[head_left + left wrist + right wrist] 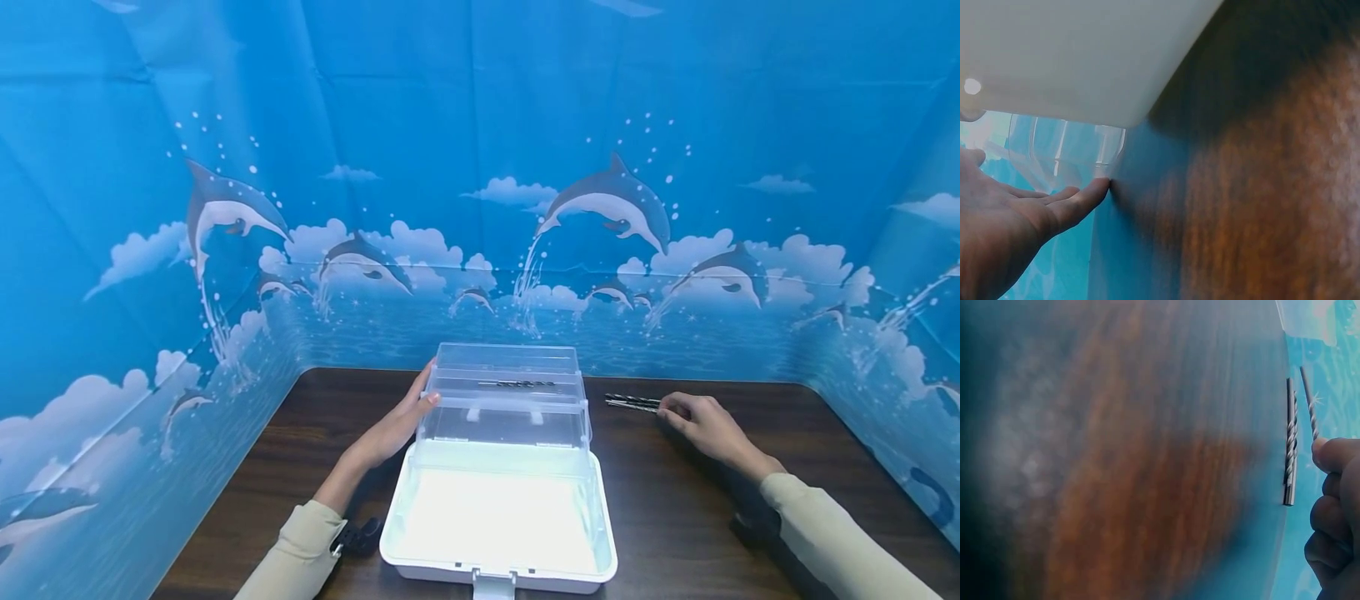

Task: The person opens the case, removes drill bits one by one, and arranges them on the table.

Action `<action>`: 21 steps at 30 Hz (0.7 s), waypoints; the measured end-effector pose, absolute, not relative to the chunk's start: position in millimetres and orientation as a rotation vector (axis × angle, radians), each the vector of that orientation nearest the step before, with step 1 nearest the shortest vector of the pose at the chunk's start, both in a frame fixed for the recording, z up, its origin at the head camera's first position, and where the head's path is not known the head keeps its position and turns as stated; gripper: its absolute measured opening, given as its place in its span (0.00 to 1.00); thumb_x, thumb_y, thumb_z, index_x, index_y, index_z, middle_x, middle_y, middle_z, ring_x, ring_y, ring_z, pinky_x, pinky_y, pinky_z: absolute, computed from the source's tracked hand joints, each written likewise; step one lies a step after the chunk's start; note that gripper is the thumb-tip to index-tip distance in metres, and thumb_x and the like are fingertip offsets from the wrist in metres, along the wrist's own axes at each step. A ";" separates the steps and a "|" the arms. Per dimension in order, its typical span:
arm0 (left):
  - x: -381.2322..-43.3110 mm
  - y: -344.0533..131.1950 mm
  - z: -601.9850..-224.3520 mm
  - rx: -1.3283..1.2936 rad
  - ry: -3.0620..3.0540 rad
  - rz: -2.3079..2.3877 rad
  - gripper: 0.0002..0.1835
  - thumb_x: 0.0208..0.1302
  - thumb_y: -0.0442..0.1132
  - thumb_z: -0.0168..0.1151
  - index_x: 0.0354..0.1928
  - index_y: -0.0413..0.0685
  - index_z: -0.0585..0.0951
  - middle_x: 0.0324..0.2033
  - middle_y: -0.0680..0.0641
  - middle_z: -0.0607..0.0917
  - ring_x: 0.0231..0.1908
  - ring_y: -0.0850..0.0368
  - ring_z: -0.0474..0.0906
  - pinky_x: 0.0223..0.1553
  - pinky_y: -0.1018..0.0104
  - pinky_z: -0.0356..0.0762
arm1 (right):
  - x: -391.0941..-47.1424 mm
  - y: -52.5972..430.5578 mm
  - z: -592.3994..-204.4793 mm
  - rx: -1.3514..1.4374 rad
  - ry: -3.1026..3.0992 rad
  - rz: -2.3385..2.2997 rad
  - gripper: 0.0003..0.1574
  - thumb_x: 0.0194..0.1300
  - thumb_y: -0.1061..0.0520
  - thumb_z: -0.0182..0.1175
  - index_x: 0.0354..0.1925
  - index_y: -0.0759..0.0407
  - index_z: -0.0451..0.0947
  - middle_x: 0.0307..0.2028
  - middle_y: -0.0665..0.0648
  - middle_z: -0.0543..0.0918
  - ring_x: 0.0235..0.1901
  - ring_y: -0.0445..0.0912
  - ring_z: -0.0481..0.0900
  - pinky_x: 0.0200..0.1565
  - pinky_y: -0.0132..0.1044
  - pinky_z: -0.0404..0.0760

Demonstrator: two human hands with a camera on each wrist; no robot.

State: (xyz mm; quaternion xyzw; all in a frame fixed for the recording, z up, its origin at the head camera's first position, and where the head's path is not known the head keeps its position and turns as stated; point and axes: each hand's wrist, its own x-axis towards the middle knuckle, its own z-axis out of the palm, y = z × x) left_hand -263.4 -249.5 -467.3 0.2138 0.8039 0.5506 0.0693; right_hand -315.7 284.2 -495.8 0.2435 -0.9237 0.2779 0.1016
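At four o'clock, right fingers (1337,454) pinch a thin silver metal drill bit (1309,402) by one end, risking a slip; left fingers (1079,205) are straight.

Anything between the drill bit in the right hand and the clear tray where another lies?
Only loose drill bits, lying low on the table between the right hand and the clear tray. Nothing else visible blocks the held drill bit.

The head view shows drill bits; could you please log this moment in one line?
Left hand: at side of clear upper section; Right hand: pinching drill bit; Table: other drill bits; White box: open
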 end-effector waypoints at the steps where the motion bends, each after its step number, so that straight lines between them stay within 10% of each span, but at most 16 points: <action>1: -263.3 -249.7 -467.4 0.643 2.420 1.657 0.34 0.83 0.55 0.37 0.80 0.79 0.34 0.79 0.58 0.32 0.77 0.46 0.29 0.67 0.26 0.40 | -316.8 284.2 -496.3 0.726 -2.742 0.822 0.05 0.72 0.58 0.64 0.44 0.58 0.85 0.22 0.45 0.74 0.20 0.41 0.66 0.23 0.37 0.67; 21: -265.1 -250.3 -468.4 0.666 2.403 1.664 0.34 0.84 0.54 0.38 0.79 0.81 0.33 0.79 0.59 0.32 0.77 0.47 0.29 0.67 0.27 0.41 | -327.7 288.8 -498.4 0.641 -2.862 0.803 0.05 0.72 0.60 0.64 0.43 0.57 0.86 0.30 0.47 0.81 0.25 0.45 0.70 0.29 0.41 0.69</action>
